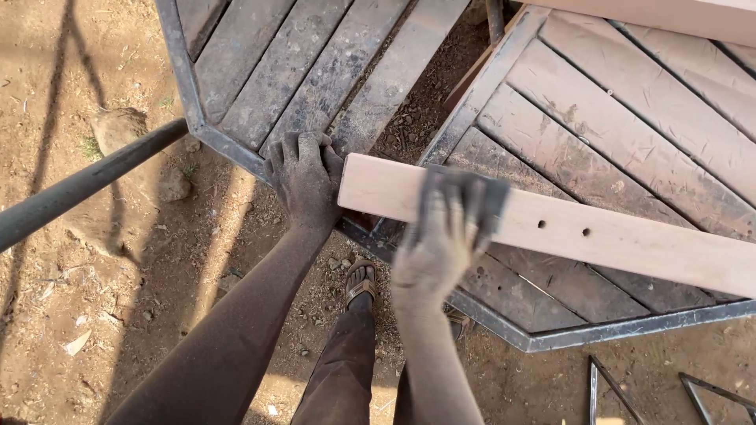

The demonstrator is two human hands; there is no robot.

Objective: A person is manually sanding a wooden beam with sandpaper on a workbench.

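Your left hand [305,182] clamps the near-left end of the pale plank [567,232], which lies across the metal-framed slatted panels [630,134]. Your right hand [441,240] presses a dark sanding pad [472,197] flat on it. Keep strokes along the grain, clear of the two holes [563,228].

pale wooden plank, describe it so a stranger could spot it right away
A dusty slatted metal-framed panel lies on bare dirt. Across its lower corner rests the pale wooden plank, under both hands. Unlike the grey slats, it is clean, light and has two small holes.
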